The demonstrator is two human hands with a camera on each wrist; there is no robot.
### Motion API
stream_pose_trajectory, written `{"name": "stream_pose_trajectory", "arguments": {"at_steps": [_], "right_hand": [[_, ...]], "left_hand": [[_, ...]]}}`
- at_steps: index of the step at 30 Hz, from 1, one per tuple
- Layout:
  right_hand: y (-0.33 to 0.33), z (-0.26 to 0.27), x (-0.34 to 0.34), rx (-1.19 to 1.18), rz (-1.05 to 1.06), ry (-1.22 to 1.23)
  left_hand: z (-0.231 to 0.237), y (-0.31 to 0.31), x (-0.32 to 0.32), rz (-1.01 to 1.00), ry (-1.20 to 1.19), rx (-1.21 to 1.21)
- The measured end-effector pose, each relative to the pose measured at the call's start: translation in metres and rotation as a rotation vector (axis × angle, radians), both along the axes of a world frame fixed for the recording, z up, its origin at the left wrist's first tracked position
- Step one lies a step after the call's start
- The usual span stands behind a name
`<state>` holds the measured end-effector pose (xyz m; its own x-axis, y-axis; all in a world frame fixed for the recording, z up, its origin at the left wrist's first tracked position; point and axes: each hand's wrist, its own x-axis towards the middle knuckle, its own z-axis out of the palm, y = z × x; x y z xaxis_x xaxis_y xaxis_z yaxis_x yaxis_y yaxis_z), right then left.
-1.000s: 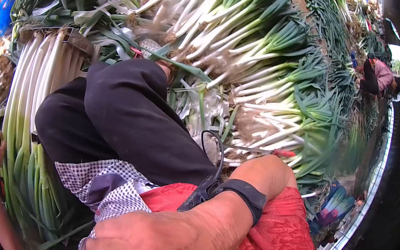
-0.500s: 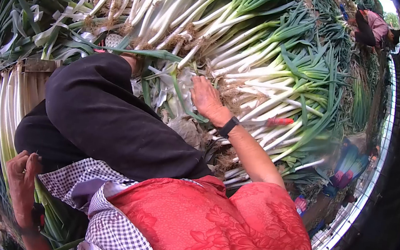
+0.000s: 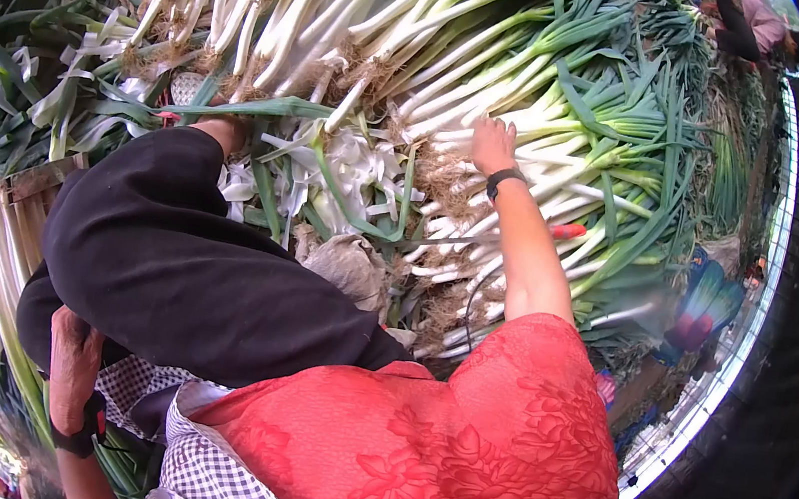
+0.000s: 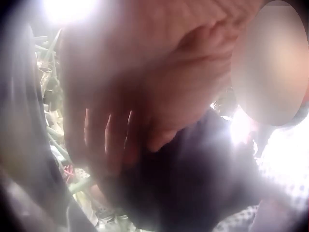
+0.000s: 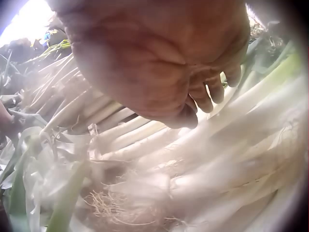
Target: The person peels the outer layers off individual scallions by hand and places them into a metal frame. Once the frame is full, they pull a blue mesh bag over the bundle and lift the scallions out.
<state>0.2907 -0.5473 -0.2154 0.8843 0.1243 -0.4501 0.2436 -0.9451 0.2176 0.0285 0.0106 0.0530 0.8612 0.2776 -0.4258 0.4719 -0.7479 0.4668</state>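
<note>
Over the white stalks of a long row of leeks [image 3: 542,162], the right hand [image 3: 494,146] reaches out with its fingers loosely spread, holding nothing. In the right wrist view that hand [image 5: 164,63] hovers close above the pale stalks [image 5: 135,137], fingertips slightly bent; whether they touch cannot be told. The left hand [image 3: 74,363] is beside the dark trousers [image 3: 186,262] at the lower left. In the left wrist view the left hand [image 4: 140,96] has its fingers extended against the dark cloth [image 4: 178,183], with nothing seen in them.
A red handle [image 3: 567,231] lies among the stalks beside the right forearm. Peeled leaf scraps [image 3: 360,169] and a greyish cloth-like lump [image 3: 352,268] are near the knees. Upright leeks [image 3: 3,268] stand in a wooden frame [image 3: 40,180] at left. Another person [image 3: 752,23] is at upper right.
The right hand has swung from low over the lap out to the leeks, then farther up and right. The left hand has moved from the framed leeks to beside the trousers. The view has shifted.
</note>
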Motion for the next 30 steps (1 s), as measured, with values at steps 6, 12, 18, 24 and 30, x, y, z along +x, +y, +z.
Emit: {"name": "stream_pose_trajectory", "arguments": {"at_steps": [6,12,18,24,30], "right_hand": [[-0.028,0.031,-0.003,0.074,0.150,0.279],[-0.054,0.022,-0.038,0.131,0.350,0.084],[-0.031,0.048,0.005,0.187,0.007,0.494],[-0.035,0.000,0.009,-0.036,0.053,0.175],[-0.033,0.006,-0.022,-0.209,0.160,0.142]], "left_hand": [[0.006,-0.006,0.008,0.051,0.311,-0.234],[-0.022,-0.015,-0.021,-0.126,0.148,-0.086],[-0.009,-0.019,-0.010,-0.160,0.197,-0.082],[-0.005,-0.030,-0.013,0.022,0.262,-0.114],[-0.002,-0.051,-0.013,-0.037,0.300,-0.098]]}}
